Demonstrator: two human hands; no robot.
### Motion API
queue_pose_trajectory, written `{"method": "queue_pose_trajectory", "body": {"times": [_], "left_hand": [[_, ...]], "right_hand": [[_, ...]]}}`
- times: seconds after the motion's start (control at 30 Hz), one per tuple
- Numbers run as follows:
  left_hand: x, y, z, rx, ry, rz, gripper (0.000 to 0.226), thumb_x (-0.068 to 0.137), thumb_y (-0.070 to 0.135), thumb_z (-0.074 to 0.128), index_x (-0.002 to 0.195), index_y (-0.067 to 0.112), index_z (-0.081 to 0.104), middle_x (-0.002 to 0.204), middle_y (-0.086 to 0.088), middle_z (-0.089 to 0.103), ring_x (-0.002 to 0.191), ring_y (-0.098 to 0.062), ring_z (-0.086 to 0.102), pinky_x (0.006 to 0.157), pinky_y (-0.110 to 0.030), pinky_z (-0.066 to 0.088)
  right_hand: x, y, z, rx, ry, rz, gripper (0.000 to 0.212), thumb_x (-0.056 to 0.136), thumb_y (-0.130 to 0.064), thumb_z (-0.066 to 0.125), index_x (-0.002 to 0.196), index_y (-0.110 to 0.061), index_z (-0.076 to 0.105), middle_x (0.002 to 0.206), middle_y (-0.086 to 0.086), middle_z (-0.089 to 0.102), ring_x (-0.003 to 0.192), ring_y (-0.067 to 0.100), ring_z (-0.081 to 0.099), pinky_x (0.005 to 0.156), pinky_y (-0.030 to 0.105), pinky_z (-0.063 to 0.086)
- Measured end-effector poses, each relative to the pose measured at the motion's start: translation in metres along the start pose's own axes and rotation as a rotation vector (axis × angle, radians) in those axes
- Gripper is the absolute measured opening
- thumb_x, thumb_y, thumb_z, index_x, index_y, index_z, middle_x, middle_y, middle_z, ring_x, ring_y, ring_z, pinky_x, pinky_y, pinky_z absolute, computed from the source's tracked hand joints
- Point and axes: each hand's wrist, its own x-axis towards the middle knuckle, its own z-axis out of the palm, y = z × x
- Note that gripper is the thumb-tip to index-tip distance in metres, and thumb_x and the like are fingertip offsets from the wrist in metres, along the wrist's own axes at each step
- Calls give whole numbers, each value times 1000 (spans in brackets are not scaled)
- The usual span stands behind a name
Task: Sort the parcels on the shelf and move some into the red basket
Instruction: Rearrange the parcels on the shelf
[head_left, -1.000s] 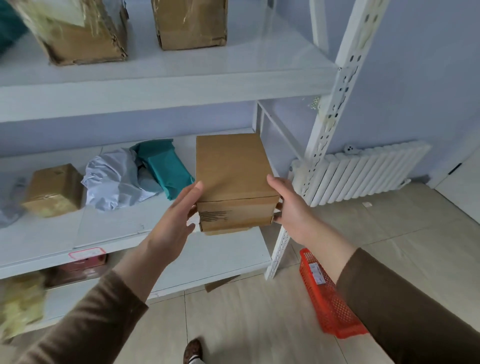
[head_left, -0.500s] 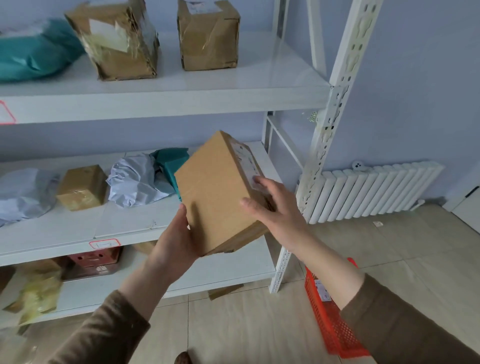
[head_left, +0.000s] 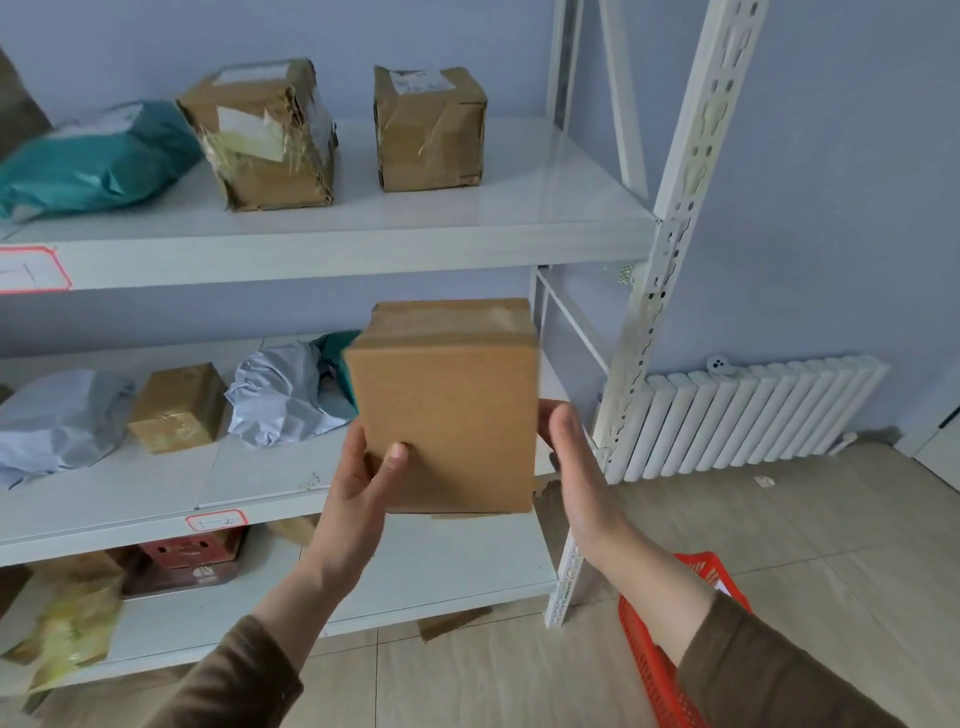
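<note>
I hold a plain brown cardboard box (head_left: 449, 410) upright in front of the middle shelf (head_left: 249, 483). My left hand (head_left: 363, 483) grips its lower left corner, thumb on the front face. My right hand (head_left: 569, 457) presses flat against its right side. The red basket (head_left: 654, 670) sits on the floor at the lower right, mostly hidden behind my right forearm. On the top shelf (head_left: 363, 244) stand two taped brown boxes (head_left: 265, 140) (head_left: 428, 130) and a teal bag (head_left: 93, 156).
The middle shelf carries a small brown box (head_left: 176, 408), grey bags (head_left: 283, 395) (head_left: 57, 421) and a teal bag (head_left: 340, 358) partly behind my box. More parcels lie on the bottom shelf (head_left: 457, 571). A white upright post (head_left: 670, 270) and a radiator (head_left: 753, 415) stand at the right.
I have turned the box from a tilted pose to upright, its plain face now toward me. My view has risen, showing more of the top shelf.
</note>
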Motion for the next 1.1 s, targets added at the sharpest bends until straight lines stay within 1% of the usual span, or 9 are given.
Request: {"method": "queue_pose_trajectory", "body": {"times": [0.07, 0.17, 0.33, 0.47, 0.57, 0.7, 0.83, 0.93, 1.1], "left_hand": [[0, -1, 2, 184, -49, 132, 45, 102, 40, 59, 146, 40, 46, 143, 9, 58, 133, -13, 55, 113, -53, 46], [1, -8, 2, 397, -64, 326, 55, 102, 36, 62, 150, 49, 40, 166, 12, 35, 154, -14, 34, 121, -49, 38], [5, -19, -11, 604, -73, 454, 77, 92, 13, 75, 148, 50, 38, 168, 8, 34, 154, -16, 36, 110, -51, 51], [3, -27, -19, 606, -65, 338, 73, 81, 52, 74, 143, 50, 35, 155, 11, 49, 136, -16, 56, 90, -46, 62], [3, -28, -19, 576, -42, 326, 77, 82, 75, 63, 139, 32, 35, 139, 2, 57, 124, -16, 62, 95, -34, 57], [12, -34, -26, 518, -77, 371, 73, 91, 72, 57, 141, 21, 42, 134, 28, 51, 125, 8, 55, 105, -15, 47], [27, -28, -31, 112, 33, 63, 65, 86, 79, 55, 130, 32, 57, 121, 24, 68, 118, 1, 61, 104, -28, 50], [43, -27, -36, -138, 79, -169, 60, 90, 75, 50, 132, 33, 60, 132, 16, 68, 126, -7, 61, 104, -35, 49], [61, -34, -36, -329, 99, -353, 56, 106, 56, 33, 147, 24, 54, 144, -3, 65, 136, -23, 59, 114, -47, 45]], "right_hand": [[10, 10, -2, 180, 111, 83, 62, 91, -83, 24, 134, -55, 59, 152, -14, 55, 140, 6, 47, 122, 42, 33], [17, 13, -7, 446, 202, 153, 61, 112, -48, 19, 156, -12, 41, 161, 21, 40, 136, 39, 47, 111, 55, 39], [24, 17, -16, 581, 67, 193, 76, 96, -76, 28, 147, -29, 58, 145, 5, 64, 141, 26, 53, 122, 52, 31], [25, 22, -11, 554, 71, 165, 59, 96, -61, 40, 127, -24, 74, 128, 5, 74, 131, 28, 58, 116, 48, 37], [22, 28, -5, 543, 69, 146, 59, 95, -59, 40, 131, -23, 70, 123, 4, 75, 133, 30, 57, 107, 44, 46], [22, 27, 4, 342, 49, 4, 71, 81, -78, 62, 135, -33, 67, 134, 2, 68, 136, 24, 55, 117, 45, 41], [33, 26, 5, -42, 70, -227, 45, 95, -59, 47, 136, -47, 60, 144, -9, 55, 142, 13, 43, 118, 33, 35], [44, 22, 2, -237, 7, -335, 38, 105, -37, 49, 142, -36, 59, 143, -12, 56, 141, 15, 42, 117, 31, 35], [47, 3, 6, -26, -176, -189, 59, 105, -8, 54, 157, -32, 39, 153, -14, 54, 142, -2, 46, 115, 20, 39]]}}
